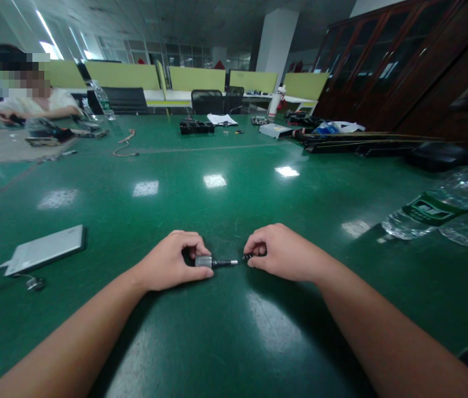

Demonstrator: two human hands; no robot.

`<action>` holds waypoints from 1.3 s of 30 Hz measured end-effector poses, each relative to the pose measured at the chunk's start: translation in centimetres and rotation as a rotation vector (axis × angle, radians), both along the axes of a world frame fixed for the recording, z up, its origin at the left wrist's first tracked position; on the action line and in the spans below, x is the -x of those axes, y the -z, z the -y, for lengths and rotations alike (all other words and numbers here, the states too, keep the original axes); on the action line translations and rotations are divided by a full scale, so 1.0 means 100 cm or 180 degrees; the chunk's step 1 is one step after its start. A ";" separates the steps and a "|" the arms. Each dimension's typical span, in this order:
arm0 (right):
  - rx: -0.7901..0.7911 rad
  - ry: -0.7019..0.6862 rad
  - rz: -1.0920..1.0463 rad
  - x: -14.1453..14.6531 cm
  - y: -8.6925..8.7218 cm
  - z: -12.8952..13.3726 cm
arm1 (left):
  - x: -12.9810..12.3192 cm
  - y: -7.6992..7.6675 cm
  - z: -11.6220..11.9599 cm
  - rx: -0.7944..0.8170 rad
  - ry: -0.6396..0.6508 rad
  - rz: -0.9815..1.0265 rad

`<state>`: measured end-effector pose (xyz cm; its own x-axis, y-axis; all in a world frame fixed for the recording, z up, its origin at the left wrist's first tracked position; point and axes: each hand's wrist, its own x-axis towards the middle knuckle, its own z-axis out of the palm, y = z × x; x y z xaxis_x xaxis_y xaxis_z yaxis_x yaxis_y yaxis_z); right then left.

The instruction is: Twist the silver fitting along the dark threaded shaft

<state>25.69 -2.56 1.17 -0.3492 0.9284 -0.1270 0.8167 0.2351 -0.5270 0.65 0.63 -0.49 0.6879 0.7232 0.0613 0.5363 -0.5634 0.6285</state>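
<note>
My left hand (175,262) grips the thick grey metal end of a cylindrical tool (224,263), which lies level with its thin dark shaft and bright tip pointing right. Just right of that tip, my right hand (277,251) pinches a small dark ridged piece (247,256) between thumb and fingers. A narrow gap separates the piece from the tip. Both hands are low over the green table (200,210). The fingers of my right hand hide part of the piece.
A white flat device (47,250) with a cable lies left. Clear bottles with green labels (428,210) are at the right. Farther back are a black tray (196,127), a coiled cord (125,145) and dark long parts (366,142). A person (30,94) sits at the far left.
</note>
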 end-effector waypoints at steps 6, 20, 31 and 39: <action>-0.0058 -0.0146 -0.0200 0.007 0.002 0.002 | 0.000 -0.002 0.001 0.0010 0.0007 -0.0002; -0.0606 -0.0561 -0.0675 0.033 0.017 0.005 | -0.001 -0.003 0.000 0.0189 0.0100 0.0191; -0.0733 -0.0603 -0.0647 0.035 0.021 0.005 | -0.003 -0.001 0.000 -0.0009 0.0032 0.0008; -0.0810 -0.0710 -0.0558 0.036 0.020 0.005 | -0.002 -0.002 -0.001 -0.0013 0.0104 0.0042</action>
<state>22.06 -3.01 -0.84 -0.5421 0.8213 0.1774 0.6334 0.5382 -0.5560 0.84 0.73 -0.31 0.7103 0.7000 0.0734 0.5092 -0.5830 0.6331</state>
